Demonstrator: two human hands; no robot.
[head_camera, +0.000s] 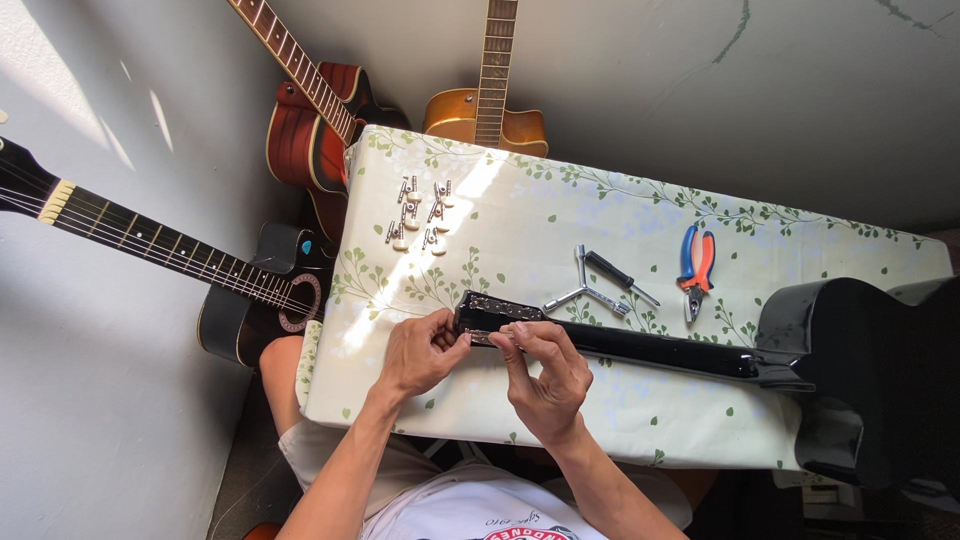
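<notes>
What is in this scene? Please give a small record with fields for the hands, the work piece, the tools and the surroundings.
left hand: touches the headstock end
right hand: fingers on the headstock edge
work piece: glossy black guitar lying face down on the leaf-patterned tablecloth
tools: three-armed metal wrench, black-handled screwdriver, blue-and-orange pliers
parts: cream-knobbed tuning pegs
surroundings: three guitars against the wall
</notes>
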